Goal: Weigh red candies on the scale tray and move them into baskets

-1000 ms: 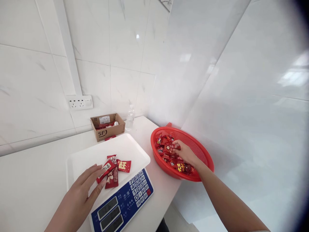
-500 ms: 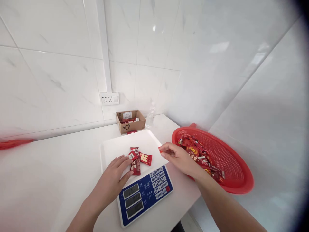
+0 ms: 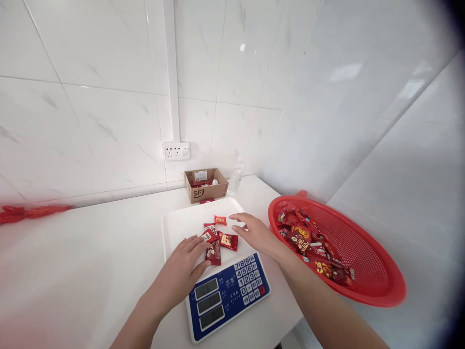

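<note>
Several red wrapped candies lie in a small pile on the white pan (image 3: 178, 223) of a digital scale (image 3: 232, 295). My left hand (image 3: 187, 257) rests at the pile's left side, fingers stretched out, fingertips at a red-and-white packet (image 3: 209, 236). Under and beside that packet are a dark red packet (image 3: 213, 254) and a red packet with a large yellow character (image 3: 228, 241). Farther back on the pan lies a small orange-red candy (image 3: 220, 220). Just right of it, my right hand (image 3: 256, 232) hovers with thumb and fingers apart, holding nothing.
At right stands a red mesh basket (image 3: 385, 286) with many red packets (image 3: 308, 242). Behind the scale are an SF cardboard box (image 3: 209, 193) and a clear plastic bottle (image 3: 237, 180). Red plastic (image 3: 32, 212) lies at far left. Tiled walls border the white table (image 3: 119, 242).
My right hand has let go of the small orange-red candy, which now lies on the pan. My left hand stays at the pile. The view has shifted slightly left.
</note>
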